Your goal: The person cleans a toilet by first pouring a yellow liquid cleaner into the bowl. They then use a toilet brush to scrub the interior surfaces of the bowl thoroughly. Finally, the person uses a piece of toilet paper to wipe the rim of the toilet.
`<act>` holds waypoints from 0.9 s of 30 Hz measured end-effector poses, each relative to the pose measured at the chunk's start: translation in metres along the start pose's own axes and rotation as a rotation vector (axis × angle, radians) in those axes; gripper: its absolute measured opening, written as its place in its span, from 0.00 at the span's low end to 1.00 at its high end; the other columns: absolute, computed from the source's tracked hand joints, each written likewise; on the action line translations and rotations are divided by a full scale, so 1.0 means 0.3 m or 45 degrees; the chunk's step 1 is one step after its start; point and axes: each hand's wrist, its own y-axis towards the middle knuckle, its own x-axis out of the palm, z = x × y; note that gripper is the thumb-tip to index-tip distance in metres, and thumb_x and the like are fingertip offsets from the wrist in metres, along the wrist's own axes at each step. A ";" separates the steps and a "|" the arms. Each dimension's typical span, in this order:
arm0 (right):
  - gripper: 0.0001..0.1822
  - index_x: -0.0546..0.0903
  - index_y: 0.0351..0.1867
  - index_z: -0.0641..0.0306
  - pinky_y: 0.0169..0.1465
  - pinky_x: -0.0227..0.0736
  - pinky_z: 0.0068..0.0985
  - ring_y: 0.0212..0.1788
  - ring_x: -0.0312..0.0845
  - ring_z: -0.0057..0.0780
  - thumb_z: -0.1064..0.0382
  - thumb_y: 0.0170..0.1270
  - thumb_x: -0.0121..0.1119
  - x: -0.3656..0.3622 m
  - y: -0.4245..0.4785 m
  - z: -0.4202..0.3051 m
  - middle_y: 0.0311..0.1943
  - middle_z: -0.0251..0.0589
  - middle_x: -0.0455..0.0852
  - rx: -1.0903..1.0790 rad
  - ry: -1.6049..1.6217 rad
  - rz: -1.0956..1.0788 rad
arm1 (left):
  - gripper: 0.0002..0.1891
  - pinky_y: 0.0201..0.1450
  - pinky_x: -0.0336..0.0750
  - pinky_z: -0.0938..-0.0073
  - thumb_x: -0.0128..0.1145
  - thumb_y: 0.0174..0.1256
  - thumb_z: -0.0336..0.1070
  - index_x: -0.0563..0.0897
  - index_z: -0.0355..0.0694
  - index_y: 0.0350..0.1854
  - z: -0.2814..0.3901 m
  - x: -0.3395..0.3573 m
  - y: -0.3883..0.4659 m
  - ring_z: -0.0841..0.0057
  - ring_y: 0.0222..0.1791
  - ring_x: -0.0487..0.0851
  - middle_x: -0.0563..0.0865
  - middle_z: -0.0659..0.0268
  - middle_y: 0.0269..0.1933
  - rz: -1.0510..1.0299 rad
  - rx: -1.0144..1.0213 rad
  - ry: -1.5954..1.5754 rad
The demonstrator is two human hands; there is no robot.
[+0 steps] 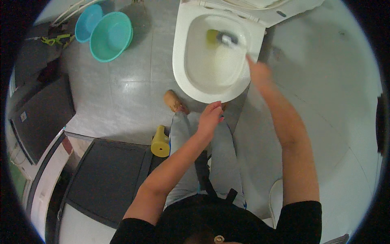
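A white toilet [179, 73] stands before me with its seat and lid [292, 13] raised. My right hand [260, 73] is over the right rim, gripping the thin pale handle of a toilet brush [228, 40]. Motion blurs the brush head, which is dark and white, inside the bowl. Beside it lies a yellow-green patch [212, 37]; I cannot tell whether it is liquid or part of the brush. My left hand [210, 117] hangs above my knees by the front rim, fingers curled, with nothing visible in it.
On the grey tiled floor [131, 94], a green basin [111, 36] overlaps a blue basin [86, 24] at the upper left. A yellow plastic container [160, 143] is beside my left leg. Dark panels [106, 177] stand at left; a pale wall [317, 91] runs along the right.
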 end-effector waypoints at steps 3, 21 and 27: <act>0.32 0.57 0.73 0.59 0.46 0.76 0.45 0.39 0.84 0.49 0.59 0.68 0.47 -0.104 0.030 -0.075 0.35 0.57 0.86 -0.161 -0.190 -0.012 | 0.23 0.56 0.72 0.69 0.51 0.69 0.38 0.69 0.36 0.64 0.001 -0.016 0.019 0.76 0.54 0.75 0.76 0.65 0.57 -0.056 0.013 -0.010; 0.31 0.59 0.72 0.61 0.54 0.72 0.41 0.47 0.81 0.47 0.64 0.66 0.45 0.305 -0.010 -0.384 0.46 0.58 0.82 0.257 1.310 -0.286 | 0.28 0.57 0.67 0.69 0.50 0.66 0.38 0.65 0.40 0.69 0.044 -0.099 0.023 0.73 0.56 0.71 0.71 0.61 0.62 0.252 0.110 0.097; 0.28 0.57 0.74 0.49 0.25 0.71 0.26 0.24 0.74 0.26 0.62 0.72 0.40 0.263 -0.463 -0.485 0.33 0.41 0.79 0.137 1.839 -0.633 | 0.27 0.58 0.64 0.69 0.49 0.69 0.43 0.65 0.44 0.69 -0.041 -0.207 0.031 0.74 0.57 0.69 0.70 0.63 0.63 0.450 0.123 0.139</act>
